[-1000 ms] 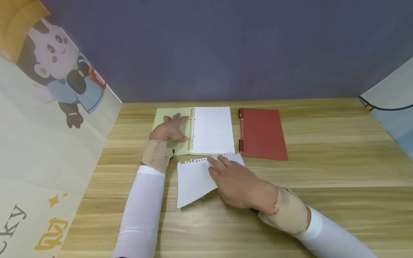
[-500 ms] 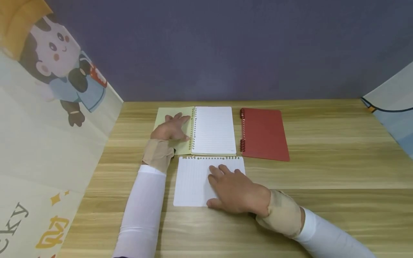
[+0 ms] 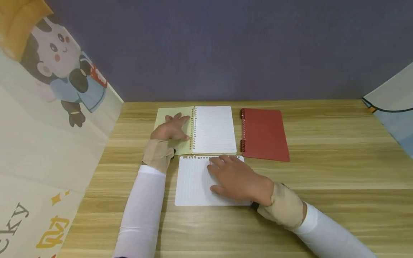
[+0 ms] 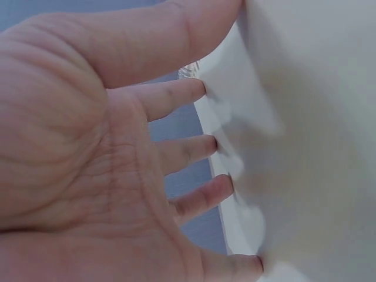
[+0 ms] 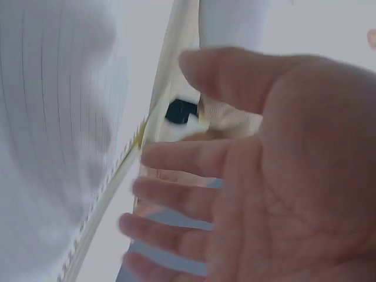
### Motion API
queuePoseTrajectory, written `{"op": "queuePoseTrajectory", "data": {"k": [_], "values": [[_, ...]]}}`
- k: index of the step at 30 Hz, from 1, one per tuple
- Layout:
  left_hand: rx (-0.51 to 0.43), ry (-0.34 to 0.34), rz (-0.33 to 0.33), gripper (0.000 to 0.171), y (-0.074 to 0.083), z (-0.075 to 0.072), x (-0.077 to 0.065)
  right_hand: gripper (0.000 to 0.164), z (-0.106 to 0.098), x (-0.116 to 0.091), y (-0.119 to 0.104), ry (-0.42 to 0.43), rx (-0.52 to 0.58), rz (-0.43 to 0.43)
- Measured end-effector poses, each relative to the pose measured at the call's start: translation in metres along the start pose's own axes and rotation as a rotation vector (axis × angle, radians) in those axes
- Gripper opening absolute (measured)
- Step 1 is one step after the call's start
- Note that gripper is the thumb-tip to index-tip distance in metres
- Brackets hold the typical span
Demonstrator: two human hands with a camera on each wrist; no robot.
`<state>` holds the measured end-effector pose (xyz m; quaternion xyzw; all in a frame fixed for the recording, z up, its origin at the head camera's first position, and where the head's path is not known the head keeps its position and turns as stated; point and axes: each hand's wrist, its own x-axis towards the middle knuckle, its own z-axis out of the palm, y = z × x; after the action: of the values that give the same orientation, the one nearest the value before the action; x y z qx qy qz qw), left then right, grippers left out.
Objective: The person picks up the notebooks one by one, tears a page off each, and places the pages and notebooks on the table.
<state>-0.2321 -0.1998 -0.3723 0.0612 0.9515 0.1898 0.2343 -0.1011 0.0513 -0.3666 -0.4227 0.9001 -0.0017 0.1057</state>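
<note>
On the table lies a ring-bound notebook (image 3: 214, 130), opened to a white lined page on the right. My left hand (image 3: 170, 129) rests, fingers spread, on its pale yellow-green cover (image 3: 164, 113); the left wrist view has those fingertips touching the cover's surface (image 4: 317, 153). A loose lined sheet (image 3: 193, 183) with a torn, punched top edge lies flat just in front of the notebook. Over its right part is my right hand (image 3: 237, 180), fingers extended, hiding that portion. In the right wrist view the palm and straight fingers appear beside the lined paper (image 5: 53, 106), holding nothing.
A red ring-bound notebook (image 3: 264, 134) lies closed to the right of the opened one. The wood-grain table (image 3: 329, 150) ends at a dark blue panel (image 3: 226, 50) behind. A cartoon-printed wall (image 3: 42, 150) stands at left, and a black cable (image 3: 392, 109) runs at far right.
The loose sheet went from bent and partly raised under my right hand to lying flat. My right hand has shifted slightly forward, its thumb leaving the near edge. My left hand stayed put.
</note>
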Motion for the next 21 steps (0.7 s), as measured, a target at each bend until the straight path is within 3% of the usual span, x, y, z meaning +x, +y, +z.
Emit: {"op": "queuePoseTrajectory", "data": {"k": [5,11,14,18,21], "values": [[0.035,0.032,0.034,0.081,-0.003,-0.001,0.000,0.059,-0.004,0.016,0.034,0.080,0.089,0.058],[0.052,0.035,0.074,0.068,0.005,-0.007,-0.011,0.062,-0.001,0.038,0.075,0.053,0.196,0.143],[0.085,0.029,0.111,0.057,0.010,-0.008,-0.021,0.058,0.001,0.045,0.085,0.027,0.220,0.167],[0.116,0.057,0.194,0.047,0.008,0.002,-0.027,0.053,0.000,0.048,0.091,0.016,0.241,0.153],[0.116,0.070,0.231,0.052,0.006,0.011,-0.030,0.048,-0.001,0.045,0.096,0.029,0.280,0.140]]}}
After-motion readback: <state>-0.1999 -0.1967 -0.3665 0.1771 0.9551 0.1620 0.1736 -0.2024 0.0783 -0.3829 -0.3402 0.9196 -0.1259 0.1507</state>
